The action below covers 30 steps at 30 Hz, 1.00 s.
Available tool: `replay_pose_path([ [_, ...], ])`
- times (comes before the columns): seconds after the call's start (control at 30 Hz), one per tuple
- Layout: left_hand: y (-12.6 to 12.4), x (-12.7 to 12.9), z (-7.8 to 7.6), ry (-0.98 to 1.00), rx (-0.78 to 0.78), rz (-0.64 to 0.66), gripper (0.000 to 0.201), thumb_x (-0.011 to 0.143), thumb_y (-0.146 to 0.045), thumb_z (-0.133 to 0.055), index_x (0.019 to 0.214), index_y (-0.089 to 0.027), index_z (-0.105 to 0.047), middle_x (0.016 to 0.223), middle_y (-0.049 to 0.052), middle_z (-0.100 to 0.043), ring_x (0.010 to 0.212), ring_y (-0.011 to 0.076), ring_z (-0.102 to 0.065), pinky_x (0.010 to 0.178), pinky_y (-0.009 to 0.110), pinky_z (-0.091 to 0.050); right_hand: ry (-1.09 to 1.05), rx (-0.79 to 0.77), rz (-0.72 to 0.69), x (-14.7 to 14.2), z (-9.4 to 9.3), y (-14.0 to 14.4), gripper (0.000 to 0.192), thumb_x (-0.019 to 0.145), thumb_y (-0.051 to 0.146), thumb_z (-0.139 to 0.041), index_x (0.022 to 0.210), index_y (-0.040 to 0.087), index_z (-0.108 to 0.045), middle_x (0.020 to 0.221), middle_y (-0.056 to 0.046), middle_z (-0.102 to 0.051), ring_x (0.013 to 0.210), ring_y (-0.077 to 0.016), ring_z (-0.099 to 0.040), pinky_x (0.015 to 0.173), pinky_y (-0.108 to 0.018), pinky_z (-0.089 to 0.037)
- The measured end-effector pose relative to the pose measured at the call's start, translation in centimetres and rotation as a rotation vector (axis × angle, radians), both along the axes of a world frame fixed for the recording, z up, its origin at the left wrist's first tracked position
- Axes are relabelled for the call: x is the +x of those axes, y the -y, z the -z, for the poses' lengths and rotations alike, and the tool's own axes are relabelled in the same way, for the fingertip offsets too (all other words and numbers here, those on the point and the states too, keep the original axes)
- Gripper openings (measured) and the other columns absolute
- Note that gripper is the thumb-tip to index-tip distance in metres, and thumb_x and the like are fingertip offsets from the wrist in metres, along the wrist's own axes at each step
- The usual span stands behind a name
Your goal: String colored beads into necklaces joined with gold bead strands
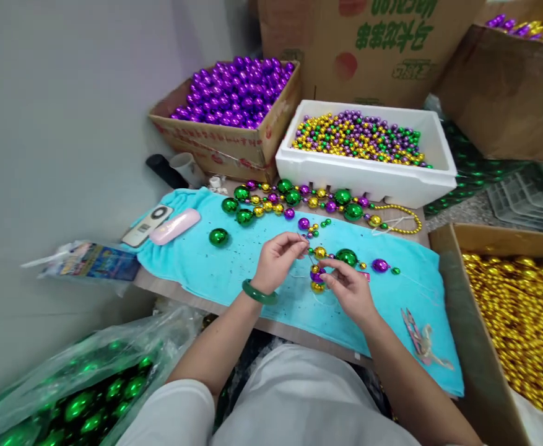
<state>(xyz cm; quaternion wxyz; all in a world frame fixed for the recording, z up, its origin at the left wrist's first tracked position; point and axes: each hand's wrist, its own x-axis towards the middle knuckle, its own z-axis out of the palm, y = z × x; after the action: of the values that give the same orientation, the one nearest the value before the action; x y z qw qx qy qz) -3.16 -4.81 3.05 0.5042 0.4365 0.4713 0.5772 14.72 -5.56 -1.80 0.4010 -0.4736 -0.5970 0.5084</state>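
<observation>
Both hands [315, 272] on bead strand [340, 260]

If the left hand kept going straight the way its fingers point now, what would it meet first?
The left hand points right, toward the right hand. It would most likely meet the gold bead on the strand first, then the large green bead just beyond. Depth is unclear, so it might pass slightly above them.

Ahead of you sits a cardboard box of shiny purple balls [234, 93], just beside a white foam tray of small mixed beads [364, 167]. To your left, on the turquoise towel [234, 272], a pink case [174, 225] lies by a white remote [147, 225].
</observation>
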Motion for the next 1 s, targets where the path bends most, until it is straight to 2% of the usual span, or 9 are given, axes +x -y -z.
replay_pose_path([
  [0.17, 0.2, -1.1, -1.3, 0.114, 0.069, -0.075, 0.016, 0.075, -0.032, -0.07, 0.076, -0.017, -0.065, 0.072, 0.001, -0.066, 0.064, 0.0105, -0.061, 0.06, 0.024, -0.053, 0.031, 0.018, -0.063, -0.9, 0.2, -0.5, 0.018, 0.076, 0.035, -0.063, 0.078, 0.018, -0.069, 0.071, -0.004, -0.066, 0.061, -0.0149, -0.057, 0.056, -0.026, -0.045],
  [0.37, 0.0, -1.7, -0.1, 0.194, 0.014, -0.149, 0.022, 0.073, -0.037, -0.071, 0.081, -0.017, -0.063, 0.074, 0.001, -0.065, 0.063, 0.0105, -0.061, 0.06, 0.025, -0.054, 0.114, -0.036, -0.165, -0.6, 1.3, -0.7, 0.017, 0.075, 0.035, -0.065, 0.077, 0.018, -0.07, 0.071, -0.004, -0.068, 0.061, -0.0154, -0.058, 0.056, -0.027, -0.046],
  [0.47, -0.6, -3.7, 0.6, -0.033, 0.063, -0.18, 0.023, 0.079, -0.04, -0.063, 0.088, -0.019, -0.063, 0.085, 0.004, -0.067, 0.076, 0.0154, -0.064, 0.068, 0.031, -0.054, 0.039, -0.077, -0.073, -0.4, 0.7, -0.8, 0.02, 0.073, 0.038, -0.067, 0.075, 0.018, -0.069, 0.064, -0.004, -0.066, 0.053, -0.0134, -0.055, 0.049, -0.025, -0.044],
  [0.57, -1.6, -8.5, 1.9, -0.588, 0.112, -0.426, 0.025, 0.084, -0.038, -0.057, 0.101, -0.02, -0.064, 0.106, 0.01, -0.065, 0.102, 0.0233, -0.059, 0.089, 0.04, -0.047, -0.047, -0.136, -0.023, 0.4, -1.0, -0.5, 0.025, 0.072, 0.043, -0.068, 0.078, 0.018, -0.069, 0.059, -0.003, -0.064, 0.047, -0.0125, -0.052, 0.041, -0.023, -0.039],
  [0.63, -2.3, -12.2, 3.1, -0.952, -0.037, -0.53, 0.029, 0.084, -0.035, -0.056, 0.104, -0.016, -0.064, 0.113, 0.016, -0.061, 0.116, 0.0306, -0.05, 0.102, 0.048, -0.034, -0.064, -0.132, -0.013, 1.1, -2.3, -0.1, 0.026, 0.074, 0.044, -0.068, 0.077, 0.018, -0.068, 0.06, -0.004, -0.065, 0.048, -0.0132, -0.054, 0.04, -0.023, -0.039],
  [0.7, -2.8, -15.2, 4.4, -1.113, -0.272, -0.526, 0.036, 0.082, -0.035, -0.057, 0.109, -0.011, -0.062, 0.119, 0.021, -0.057, 0.122, 0.0357, -0.045, 0.105, 0.049, -0.028, -0.064, -0.096, -0.004, 1.6, -3.5, 0.2, 0.026, 0.075, 0.044, -0.067, 0.075, 0.018, -0.068, 0.063, -0.006, -0.065, 0.052, -0.0139, -0.056, 0.041, -0.023, -0.041],
  [0.77, -3.1, -17.1, 5.4, -1.112, -0.473, -0.484, 0.041, 0.079, -0.037, -0.058, 0.111, -0.011, -0.061, 0.121, 0.023, -0.055, 0.122, 0.0388, -0.045, 0.103, 0.05, -0.029, -0.053, -0.064, 0.0, 1.7, -4.1, 0.4, 0.027, 0.075, 0.045, -0.067, 0.073, 0.018, -0.067, 0.063, -0.006, -0.065, 0.053, -0.0142, -0.057, 0.042, -0.023, -0.042],
  [0.83, -3.2, -18.0, 5.9, -1.05, -0.578, -0.44, 0.041, 0.076, -0.04, -0.061, 0.107, -0.012, -0.061, 0.116, 0.022, -0.058, 0.117, 0.0403, -0.05, 0.098, 0.05, -0.034, -0.04, -0.053, -0.001, 1.5, -4.0, 0.4, 0.027, 0.075, 0.046, -0.067, 0.072, 0.018, -0.066, 0.062, -0.005, -0.064, 0.052, -0.014, -0.055, 0.042, -0.024, -0.041],
  [1.0, -2.6, -16.8, 5.5, -0.897, -0.589, -0.382, 0.039, 0.069, -0.038, -0.067, 0.099, -0.014, -0.062, 0.106, 0.016, -0.065, 0.108, 0.0348, -0.057, 0.091, 0.045, -0.042, -0.003, -0.057, -0.023, 1.0, -1.5, 1.0, 0.024, 0.076, 0.041, -0.065, 0.082, 0.018, -0.07, 0.06, -0.003, -0.063, 0.052, -0.0137, -0.054, 0.046, -0.024, -0.043],
])
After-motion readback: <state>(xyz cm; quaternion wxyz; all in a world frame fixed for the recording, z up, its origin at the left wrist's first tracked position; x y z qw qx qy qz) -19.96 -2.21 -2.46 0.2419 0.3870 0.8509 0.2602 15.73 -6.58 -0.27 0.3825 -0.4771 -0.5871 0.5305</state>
